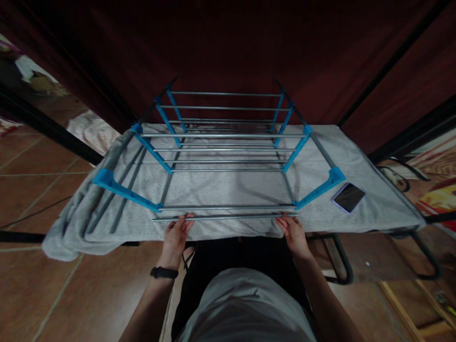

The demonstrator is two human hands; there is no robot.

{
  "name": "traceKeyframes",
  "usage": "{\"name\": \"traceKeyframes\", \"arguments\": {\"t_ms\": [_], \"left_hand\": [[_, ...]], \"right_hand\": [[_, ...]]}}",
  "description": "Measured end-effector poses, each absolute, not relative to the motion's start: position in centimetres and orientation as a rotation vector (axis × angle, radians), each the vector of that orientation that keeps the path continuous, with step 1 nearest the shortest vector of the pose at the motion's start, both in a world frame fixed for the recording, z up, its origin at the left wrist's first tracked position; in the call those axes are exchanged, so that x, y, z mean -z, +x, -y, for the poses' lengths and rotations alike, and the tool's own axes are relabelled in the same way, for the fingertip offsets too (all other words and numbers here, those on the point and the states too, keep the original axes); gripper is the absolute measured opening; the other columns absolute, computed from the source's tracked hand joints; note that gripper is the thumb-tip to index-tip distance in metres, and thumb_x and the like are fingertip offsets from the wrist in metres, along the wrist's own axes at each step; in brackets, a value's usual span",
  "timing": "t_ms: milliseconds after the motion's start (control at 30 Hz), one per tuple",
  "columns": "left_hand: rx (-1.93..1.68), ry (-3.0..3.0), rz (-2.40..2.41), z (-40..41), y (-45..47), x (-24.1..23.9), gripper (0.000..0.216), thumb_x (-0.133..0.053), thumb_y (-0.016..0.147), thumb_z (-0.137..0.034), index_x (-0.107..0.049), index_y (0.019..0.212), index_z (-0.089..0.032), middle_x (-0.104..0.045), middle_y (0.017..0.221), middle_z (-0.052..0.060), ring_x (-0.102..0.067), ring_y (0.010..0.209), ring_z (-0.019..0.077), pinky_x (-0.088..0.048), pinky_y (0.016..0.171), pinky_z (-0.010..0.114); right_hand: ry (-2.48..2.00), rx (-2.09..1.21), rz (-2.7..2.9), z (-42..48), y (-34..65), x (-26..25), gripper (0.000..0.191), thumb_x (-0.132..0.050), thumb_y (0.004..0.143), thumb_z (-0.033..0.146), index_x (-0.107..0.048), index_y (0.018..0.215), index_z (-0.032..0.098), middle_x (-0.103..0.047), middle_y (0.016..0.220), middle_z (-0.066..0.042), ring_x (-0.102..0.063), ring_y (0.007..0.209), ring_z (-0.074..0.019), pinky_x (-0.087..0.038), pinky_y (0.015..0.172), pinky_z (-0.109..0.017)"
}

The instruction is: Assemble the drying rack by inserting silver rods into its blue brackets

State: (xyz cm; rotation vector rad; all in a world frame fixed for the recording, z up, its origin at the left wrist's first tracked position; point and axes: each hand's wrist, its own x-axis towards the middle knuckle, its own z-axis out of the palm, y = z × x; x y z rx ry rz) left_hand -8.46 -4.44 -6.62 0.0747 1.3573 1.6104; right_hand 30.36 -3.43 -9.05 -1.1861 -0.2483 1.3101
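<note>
A loose grey metal rod (231, 217) lies crosswise at the front of the cloth. My left hand (177, 232) has its fingers closed round the rod near its left end. Near the right end, my right hand (291, 230) grips the same rod. Just beyond it stands a rack of grey tubes with blue plastic brackets (131, 194), joined by several cross rods (221, 136). Its nearest cross rod (228, 207) runs parallel to the rod in my hands, a small gap apart. The right front bracket (318, 188) angles up to a side tube.
A grey towel-like cloth (320, 218) covers the surface under the rack. Two loose tubes (128, 197) rest on it at the left. A phone (349, 197) lies at the right. Dark red fabric (228, 47) hangs behind. Black metal frame legs (344, 261) stand below, on a tiled floor.
</note>
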Motion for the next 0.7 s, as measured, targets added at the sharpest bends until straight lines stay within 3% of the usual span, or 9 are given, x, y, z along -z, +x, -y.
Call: {"name": "traceKeyframes", "arguments": {"t_ms": [700], "left_hand": [[-1.619, 0.110, -1.358, 4.40, -8.28, 6.85, 0.019, -0.056, 0.087, -0.003, -0.062, 0.071, -0.012, -0.073, 0.075, 0.008, -0.072, 0.075, 0.0172, -0.060, 0.077, 0.032]], "right_hand": [[-1.179, -1.312, 0.252, 3.34, 30.63, 9.47, 0.028, -0.083, 0.060, 0.022, -0.059, 0.074, 0.021, -0.069, 0.078, 0.002, -0.072, 0.078, -0.0167, -0.063, 0.078, -0.031]]}}
